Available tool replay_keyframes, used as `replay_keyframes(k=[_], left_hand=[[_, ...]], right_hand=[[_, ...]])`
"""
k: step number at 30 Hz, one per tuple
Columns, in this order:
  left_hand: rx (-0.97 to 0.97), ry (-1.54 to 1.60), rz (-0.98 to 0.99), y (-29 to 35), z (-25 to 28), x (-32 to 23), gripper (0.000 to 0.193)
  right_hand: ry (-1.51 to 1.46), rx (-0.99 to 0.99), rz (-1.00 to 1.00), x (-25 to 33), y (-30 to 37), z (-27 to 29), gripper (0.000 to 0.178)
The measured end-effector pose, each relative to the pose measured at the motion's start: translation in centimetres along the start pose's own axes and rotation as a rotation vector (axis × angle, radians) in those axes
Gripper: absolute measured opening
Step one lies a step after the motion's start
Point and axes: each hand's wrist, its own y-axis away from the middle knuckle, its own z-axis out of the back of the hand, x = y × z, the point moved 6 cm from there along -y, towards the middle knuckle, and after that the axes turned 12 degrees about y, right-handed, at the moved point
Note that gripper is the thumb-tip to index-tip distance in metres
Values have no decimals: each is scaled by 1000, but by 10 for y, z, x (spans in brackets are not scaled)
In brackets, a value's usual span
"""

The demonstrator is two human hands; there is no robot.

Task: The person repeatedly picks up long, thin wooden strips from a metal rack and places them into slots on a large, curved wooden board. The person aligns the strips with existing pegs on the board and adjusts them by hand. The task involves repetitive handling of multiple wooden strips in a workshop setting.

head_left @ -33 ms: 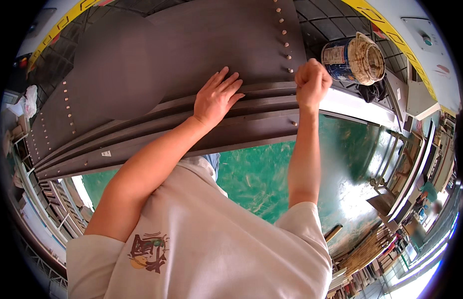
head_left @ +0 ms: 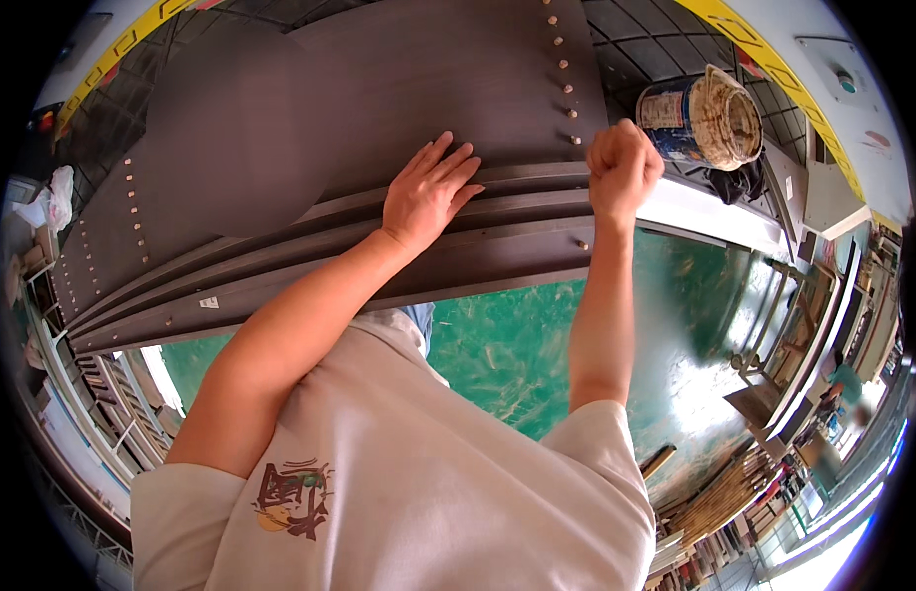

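My left hand (head_left: pixel 428 197) lies flat with fingers spread near the front edge of a stack of dark brown panels (head_left: pixel 419 89). Close to the stack's right edge, my right hand (head_left: pixel 621 172) is closed in a fist; whatever it holds, if anything, is hidden by the fingers. A row of short wooden dowels (head_left: pixel 563 64) stands up from the top panel just beyond that fist. Another dowel (head_left: pixel 582 245) sticks out at the right end of a lower panel. More dowel rows (head_left: pixel 134 210) run along the panels' left part.
Right of the stack, a glue-smeared bucket (head_left: pixel 689 118) sits by my right hand. A yellow-edged machine (head_left: pixel 822 69) stands at the far right. Below is a green floor (head_left: pixel 507 335). Wood strips (head_left: pixel 719 502) lie at the lower right, and a rack (head_left: pixel 123 424) stands at the left.
My right fist has shifted very slightly to the right. My left hand has stayed in place on the panels.
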Motion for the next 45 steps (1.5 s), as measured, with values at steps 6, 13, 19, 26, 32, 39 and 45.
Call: replay_keyframes(k=[6,13,19,26,32,39,45], left_hand=[[24,5,-13,-5,-3,-4,28],[8,4,1,-14,-10,-5,28],[64,52,-4,-53,-52,-37,33],[30,96,17,-56,-71,-38,31],[5,119,31,-53,-71,-37,32],[16,115,51,-54,-68,-38,31],[8,145,47,-53,-69,-41,29]], right_hand=[[245,-42,-82,-39,-7,3,47],[-132,-143,8,15,15,35,44],[-44,-222,-105,-24,33,55,45],[-39,-217,-129,-44,37,56,45],[-118,-239,-138,-55,29,52,44],[-104,-174,-142,-40,27,41,45],[317,-54,-135,-46,22,18,42]])
